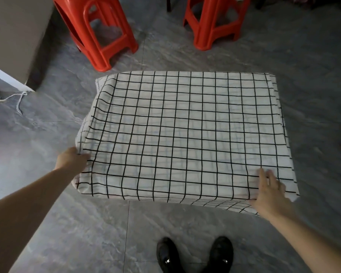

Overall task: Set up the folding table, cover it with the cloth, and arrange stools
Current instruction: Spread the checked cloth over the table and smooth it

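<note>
A white cloth with a black grid lies spread over the low folding table, hiding the whole tabletop. My left hand grips the cloth at the table's near left edge, where the fabric bunches. My right hand lies flat on the cloth at the near right corner, fingers straight. Two red plastic stools stand on the floor beyond the table, one at the far left and one at the far right.
The floor is grey tile. My two black shoes stand just in front of the table. A grey box-like piece of furniture with a white ledge and a loose white cord sits at the left.
</note>
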`<action>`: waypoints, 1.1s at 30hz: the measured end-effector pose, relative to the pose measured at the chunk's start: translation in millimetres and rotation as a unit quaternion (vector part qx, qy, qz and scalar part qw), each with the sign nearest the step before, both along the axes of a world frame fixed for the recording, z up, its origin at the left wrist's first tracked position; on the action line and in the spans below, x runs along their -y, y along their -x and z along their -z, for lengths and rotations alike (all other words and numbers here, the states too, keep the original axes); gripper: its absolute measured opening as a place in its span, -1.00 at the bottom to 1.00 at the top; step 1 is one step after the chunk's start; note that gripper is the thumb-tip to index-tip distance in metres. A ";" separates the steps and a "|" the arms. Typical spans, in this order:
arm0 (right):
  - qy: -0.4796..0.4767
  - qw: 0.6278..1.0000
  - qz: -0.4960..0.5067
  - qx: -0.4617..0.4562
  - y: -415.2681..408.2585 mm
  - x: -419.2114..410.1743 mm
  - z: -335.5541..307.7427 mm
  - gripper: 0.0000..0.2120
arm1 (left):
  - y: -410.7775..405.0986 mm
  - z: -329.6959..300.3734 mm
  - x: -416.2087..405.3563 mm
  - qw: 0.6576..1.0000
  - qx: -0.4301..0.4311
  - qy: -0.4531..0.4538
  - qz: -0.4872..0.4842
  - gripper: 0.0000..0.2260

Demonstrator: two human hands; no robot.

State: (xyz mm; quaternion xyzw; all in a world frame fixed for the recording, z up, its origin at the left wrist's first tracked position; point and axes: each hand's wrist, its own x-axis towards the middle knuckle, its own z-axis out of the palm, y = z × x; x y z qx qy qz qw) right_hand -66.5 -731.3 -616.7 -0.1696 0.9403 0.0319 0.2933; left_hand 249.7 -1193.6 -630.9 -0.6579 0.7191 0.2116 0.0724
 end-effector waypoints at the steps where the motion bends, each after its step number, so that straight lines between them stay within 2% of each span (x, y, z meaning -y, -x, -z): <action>1: 0.001 1.000 0.006 -0.006 2.2 -2.8 0.1 -0.04 | 1.2 2.3 -2.5 1.000 0.002 -0.006 -0.003 -0.79; 4: -0.004 0.999 0.032 -0.008 10.8 -12.8 -0.2 0.06 | 6.6 4.0 -4.1 1.000 0.021 -0.014 0.004 -0.77; 7: -0.007 0.998 0.057 -0.011 24.9 -24.2 -2.9 0.14 | 14.7 2.9 -5.4 1.000 0.003 -0.016 0.001 -0.76; 10: -0.006 0.999 0.042 -0.008 41.2 -35.1 -6.5 0.21 | 20.3 2.6 -11.2 0.999 -0.004 -0.032 0.016 -0.75; 14: -0.015 0.998 0.029 0.046 52.5 -43.1 -1.4 0.20 | 26.0 0.8 -16.2 0.998 -0.048 -0.041 0.004 -0.77; 17: 0.039 0.989 0.118 0.080 59.1 -44.9 -1.8 0.00 | 29.8 3.1 -18.7 0.997 -0.060 -0.051 -0.010 -0.78; 19: 0.104 0.979 0.170 0.048 66.2 -46.3 -2.6 -0.23 | 30.2 3.6 -20.2 0.996 -0.060 -0.054 -0.026 -0.76; 23: 0.111 0.984 0.141 -0.018 79.3 -49.9 -6.8 -0.64 | 31.6 4.0 -23.2 0.997 -0.053 -0.049 -0.036 -0.72; 28: 0.095 0.985 0.069 -0.129 105.0 -42.4 -15.4 -0.78 | 44.2 -3.4 -21.8 0.999 -0.025 -0.024 -0.005 -0.74; 33: 0.103 0.979 0.058 -0.164 135.7 -36.0 -16.3 -0.82 | 64.9 -6.2 -23.4 1.000 -0.024 -0.003 -0.001 -0.69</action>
